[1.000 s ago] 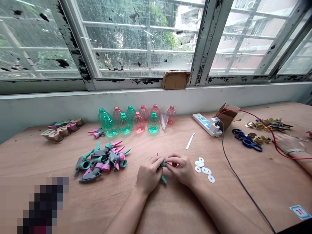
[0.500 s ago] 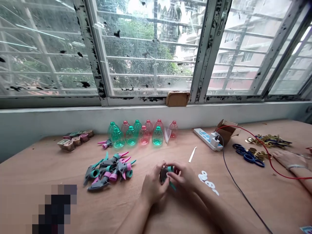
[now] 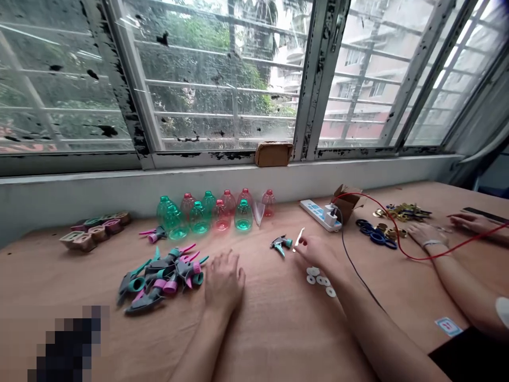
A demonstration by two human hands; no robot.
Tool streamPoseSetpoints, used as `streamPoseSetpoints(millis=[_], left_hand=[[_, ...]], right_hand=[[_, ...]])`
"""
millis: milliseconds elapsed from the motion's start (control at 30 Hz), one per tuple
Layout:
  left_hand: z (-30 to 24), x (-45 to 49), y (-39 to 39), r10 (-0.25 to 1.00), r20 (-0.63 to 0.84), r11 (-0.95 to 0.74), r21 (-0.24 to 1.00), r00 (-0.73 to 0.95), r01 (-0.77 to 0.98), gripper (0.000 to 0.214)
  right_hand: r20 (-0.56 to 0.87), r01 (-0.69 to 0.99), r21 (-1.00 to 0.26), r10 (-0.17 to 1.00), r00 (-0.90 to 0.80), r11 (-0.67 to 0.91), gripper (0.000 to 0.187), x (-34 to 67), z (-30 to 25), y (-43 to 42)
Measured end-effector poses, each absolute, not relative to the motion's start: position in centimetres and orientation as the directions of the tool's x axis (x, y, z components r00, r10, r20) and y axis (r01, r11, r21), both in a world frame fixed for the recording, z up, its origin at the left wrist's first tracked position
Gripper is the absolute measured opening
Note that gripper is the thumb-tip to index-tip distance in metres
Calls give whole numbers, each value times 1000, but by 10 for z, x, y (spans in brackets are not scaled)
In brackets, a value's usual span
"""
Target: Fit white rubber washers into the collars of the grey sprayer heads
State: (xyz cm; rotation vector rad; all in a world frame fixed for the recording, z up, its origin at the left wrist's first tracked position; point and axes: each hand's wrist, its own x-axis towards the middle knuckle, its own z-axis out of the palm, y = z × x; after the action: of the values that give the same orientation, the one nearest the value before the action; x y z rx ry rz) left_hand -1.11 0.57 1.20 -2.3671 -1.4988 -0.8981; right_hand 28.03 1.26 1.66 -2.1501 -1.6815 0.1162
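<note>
My left hand (image 3: pixel 225 281) lies flat on the wooden table, holding nothing, just right of a heap of teal, grey and pink spray trigger heads (image 3: pixel 161 276). My right hand (image 3: pixel 317 253) holds nothing visible, its fingertips reaching the lower end of a thin white strip (image 3: pixel 298 239). A single teal and grey trigger head (image 3: pixel 281 244) lies on its side left of those fingers. Several white rubber washers (image 3: pixel 318 279) lie just below my right hand.
Green and pink plastic bottles (image 3: pixel 199 215) stand along the wall. Further right are a power strip (image 3: pixel 320 215) and a cardboard box, with dark rings and brass parts beyond. A co-worker's hands (image 3: pixel 449 228) rest at the right, and a red cable crosses there.
Both hands have come apart. The trigger head they held together now lies on the table, my left hand rests flat, and my right hand has moved to the white strip. The view has shifted.
</note>
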Motion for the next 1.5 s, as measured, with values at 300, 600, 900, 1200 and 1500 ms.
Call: streamPoseSetpoints(millis=[300, 600, 900, 1200, 1500], left_hand=[[7, -27, 18, 827, 501, -257, -63, 253, 964, 27], [10, -15, 10, 870, 466, -195, 30, 159, 980, 36], [0, -18, 18, 872, 423, -314, 97, 246, 944, 39], [4, -6, 10, 741, 314, -668, 255, 593, 699, 23], [-2, -12, 10, 680, 301, -722, 436, 669, 538, 42]], right_hand=[[-102, 799, -560, 975, 196, -220, 13, 328, 4, -17], [-212, 727, -645, 969, 125, -235, 8, 334, -4, -22], [-211, 686, -698, 974, 77, -205, 16, 343, -17, -21], [-295, 565, -784, 955, 25, -256, 26, 346, -20, -21], [-338, 531, -802, 940, -31, -271, 34, 345, -14, -25]])
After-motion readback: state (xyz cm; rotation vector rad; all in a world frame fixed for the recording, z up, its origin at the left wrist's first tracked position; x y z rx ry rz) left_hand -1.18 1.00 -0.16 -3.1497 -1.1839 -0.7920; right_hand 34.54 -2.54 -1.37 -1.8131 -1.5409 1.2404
